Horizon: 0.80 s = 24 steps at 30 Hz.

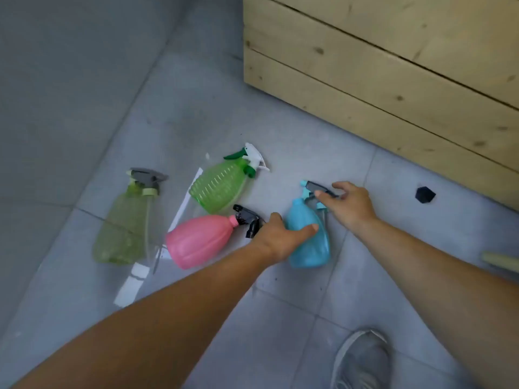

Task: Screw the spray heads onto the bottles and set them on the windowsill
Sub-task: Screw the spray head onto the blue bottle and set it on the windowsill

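Note:
Several spray bottles lie on the grey tiled floor. My left hand (280,237) wraps around the blue bottle (311,242) at its shoulder. My right hand (348,206) rests its fingers on the blue-and-grey spray head (316,190), which lies loose beside the bottle's neck. The pink bottle (199,241) lies to the left with a black spray head (248,219) at its neck. Behind it is a bright green bottle (222,186) with a white and green spray head (251,158). Farthest left lies a pale green bottle (123,228) with a grey spray head (147,178).
A wooden plank crate (379,68) stands at the back right. A small black object (425,194) lies on the floor near it. White paper strips (132,284) lie under the bottles. My grey shoe (362,357) is at the bottom right.

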Each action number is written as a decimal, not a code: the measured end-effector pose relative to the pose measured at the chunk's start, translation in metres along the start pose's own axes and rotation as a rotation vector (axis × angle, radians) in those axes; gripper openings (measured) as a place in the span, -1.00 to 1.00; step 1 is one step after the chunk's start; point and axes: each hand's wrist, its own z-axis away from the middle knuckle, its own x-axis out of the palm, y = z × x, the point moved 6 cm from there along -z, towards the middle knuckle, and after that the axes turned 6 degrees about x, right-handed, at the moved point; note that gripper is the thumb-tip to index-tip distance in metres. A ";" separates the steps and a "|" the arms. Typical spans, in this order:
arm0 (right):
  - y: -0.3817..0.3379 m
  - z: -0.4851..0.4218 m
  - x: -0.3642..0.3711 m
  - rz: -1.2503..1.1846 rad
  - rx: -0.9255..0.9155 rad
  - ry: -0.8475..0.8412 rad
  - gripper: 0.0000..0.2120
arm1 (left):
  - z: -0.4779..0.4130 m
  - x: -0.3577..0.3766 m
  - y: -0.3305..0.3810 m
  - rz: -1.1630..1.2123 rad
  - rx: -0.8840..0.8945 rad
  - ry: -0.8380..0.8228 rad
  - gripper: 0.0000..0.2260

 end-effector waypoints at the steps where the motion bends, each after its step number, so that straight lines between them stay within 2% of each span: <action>1: -0.001 -0.004 0.003 0.003 -0.010 0.005 -0.44 | -0.002 0.001 -0.001 -0.007 0.010 0.023 -0.29; 8: -0.017 -0.008 0.013 0.188 -0.051 -0.024 -0.60 | -0.008 0.017 -0.008 -0.030 0.013 0.063 -0.32; 13: -0.021 -0.011 0.012 0.005 -0.026 -0.158 -0.80 | -0.005 0.022 -0.015 0.133 0.017 0.065 -0.38; 18: -0.043 0.004 -0.014 -0.114 -0.036 -0.246 -0.78 | 0.018 0.016 -0.007 0.321 0.022 -0.024 -0.47; 24: -0.114 0.060 -0.084 -0.175 -0.189 -0.195 -0.84 | 0.083 -0.029 0.036 0.262 0.141 -0.098 -0.43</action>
